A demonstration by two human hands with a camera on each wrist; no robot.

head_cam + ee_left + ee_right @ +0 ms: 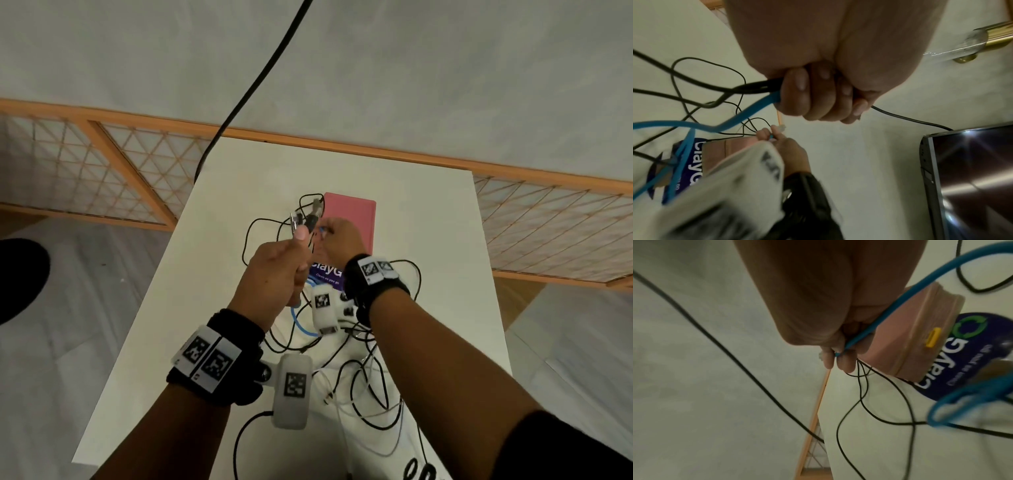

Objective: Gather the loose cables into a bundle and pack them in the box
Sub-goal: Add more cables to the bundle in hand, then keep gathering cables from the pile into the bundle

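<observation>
A: What lies nearest the person on the white table [445, 274]?

B: At about six o'clock, a tangle of thin black cables [359, 373] sprawls loose over the near half of the tabletop, running under both forearms. A blue cable [301, 325] loops out of that tangle just ahead of it, toward the centre.

A: And the left hand [274, 274]?

B: It is raised over the middle of the table, at about nine o'clock from the right hand. Its fingers [818, 97] are curled tight round a gathered bunch of cables; the wrist view shows black strands and the blue cable [748, 112] entering the fist together. Several connector ends [305, 216] stick up out of the top of the fist, toward twelve o'clock.

A: The right hand [342, 236]?

B: Just beyond and beside the left, at about three o'clock from it. Its fingertips [838, 358] pinch the end of the blue cable [900, 301], with thin black strands [863, 386] trailing down from the same grip.

A: Where is the box?

B: The pink box [349, 216] sits farthest away, at twelve o'clock from the hands, lid closed, with a yellow latch [933, 337] on its side. Its near end rests on a purple printed card [325, 274], partly hidden by the right wrist.

A: Anything beyond that?

B: A thick black cord [260, 78] hangs over the far left corner.
</observation>
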